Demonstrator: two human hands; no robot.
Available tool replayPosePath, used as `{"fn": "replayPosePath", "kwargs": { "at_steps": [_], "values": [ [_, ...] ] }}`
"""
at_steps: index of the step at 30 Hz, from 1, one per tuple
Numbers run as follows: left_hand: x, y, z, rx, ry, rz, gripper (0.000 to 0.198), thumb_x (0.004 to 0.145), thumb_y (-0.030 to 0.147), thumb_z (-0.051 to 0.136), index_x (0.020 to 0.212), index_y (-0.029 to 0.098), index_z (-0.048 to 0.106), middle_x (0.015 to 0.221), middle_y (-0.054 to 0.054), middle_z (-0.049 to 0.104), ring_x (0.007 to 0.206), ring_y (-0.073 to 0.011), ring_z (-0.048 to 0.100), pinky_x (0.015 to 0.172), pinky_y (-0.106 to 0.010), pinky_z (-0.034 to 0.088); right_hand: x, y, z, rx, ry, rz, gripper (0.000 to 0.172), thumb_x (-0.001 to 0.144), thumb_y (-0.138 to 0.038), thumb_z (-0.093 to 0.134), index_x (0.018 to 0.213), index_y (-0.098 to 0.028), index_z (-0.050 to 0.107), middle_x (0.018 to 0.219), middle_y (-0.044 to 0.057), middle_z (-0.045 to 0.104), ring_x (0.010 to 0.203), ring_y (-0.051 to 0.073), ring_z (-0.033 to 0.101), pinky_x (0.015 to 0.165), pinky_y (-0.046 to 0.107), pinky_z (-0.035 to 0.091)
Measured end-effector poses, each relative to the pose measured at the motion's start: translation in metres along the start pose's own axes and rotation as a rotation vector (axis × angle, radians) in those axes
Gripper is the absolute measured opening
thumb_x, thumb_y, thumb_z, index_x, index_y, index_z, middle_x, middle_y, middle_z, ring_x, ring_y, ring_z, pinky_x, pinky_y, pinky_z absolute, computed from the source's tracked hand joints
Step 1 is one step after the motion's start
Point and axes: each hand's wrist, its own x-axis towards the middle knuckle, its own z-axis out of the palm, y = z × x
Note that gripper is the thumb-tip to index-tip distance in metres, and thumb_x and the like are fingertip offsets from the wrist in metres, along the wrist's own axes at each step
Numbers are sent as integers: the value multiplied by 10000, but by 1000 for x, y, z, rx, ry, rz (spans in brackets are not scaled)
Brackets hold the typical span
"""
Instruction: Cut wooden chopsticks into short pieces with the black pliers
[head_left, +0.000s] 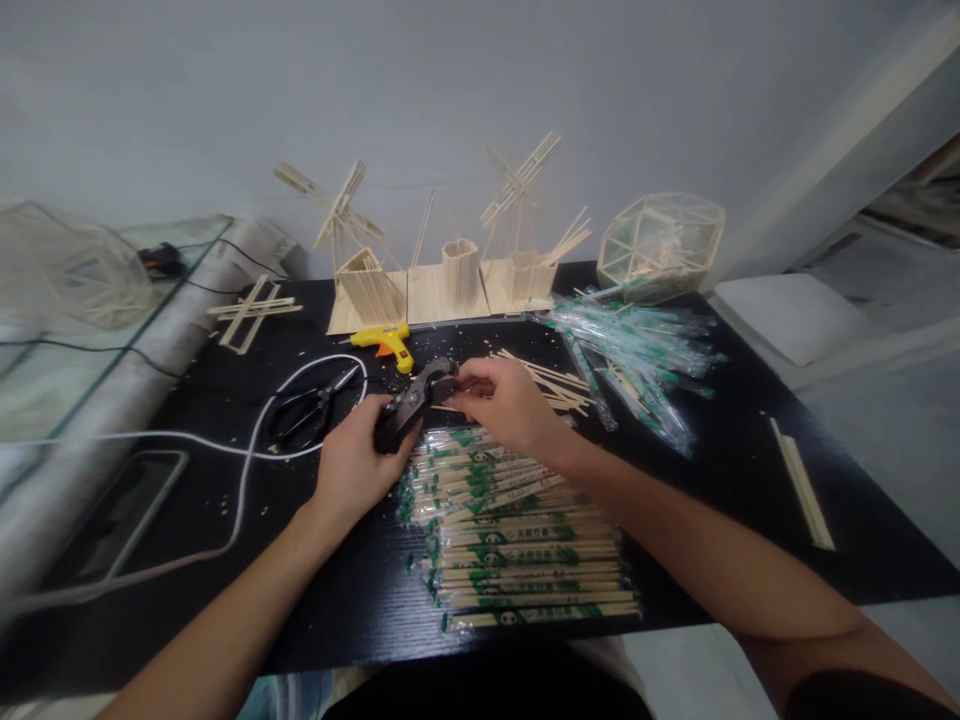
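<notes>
My left hand (354, 462) is wrapped round the handles of black cutting pliers (414, 398) above the black table (712, 470). My right hand (501, 400) is closed in a pinch at the pliers' jaws, apparently on a thin wooden stick that is mostly hidden by the fingers. Right under both hands lies a row of wrapped chopsticks (517, 545) in clear sleeves with green print. Loose bare wooden sticks (559, 388) lie just right of my right hand.
A yellow glue gun (386, 342) and black scissors (311, 408) lie left of the hands, ringed by a white cable (247, 470). Stick-built windmill models (442, 265) stand at the back, empty sleeves (637, 355) at the right, a stick dome (660, 245) behind.
</notes>
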Motion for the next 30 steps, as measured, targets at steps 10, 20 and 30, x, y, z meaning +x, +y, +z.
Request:
{"fn": "replayPosePath", "kwargs": {
  "at_steps": [10,20,30],
  "values": [
    [1,-1,-1,1,-29,-5,243,870,459,634,944,231,592,773,16,685,667,-178,670,625,-255,459,-1,0,0,12,2,9,209,754,-339,778,753,-166,662,668,-6,646,615,127,566,594,289,459],
    [0,-4,2,22,-51,-23,216,876,444,614,907,232,594,768,8,701,668,-186,686,622,-259,464,-1,3,0,50,-7,38,193,743,-306,785,748,-175,644,692,-1,652,644,139,583,603,292,460],
    [0,-1,1,-13,-34,-20,266,863,443,635,1002,218,610,845,-11,713,737,-196,690,671,-275,487,-1,2,1,47,10,22,137,738,-222,748,724,-169,623,683,-16,621,651,127,559,627,291,454]
  ]
}}
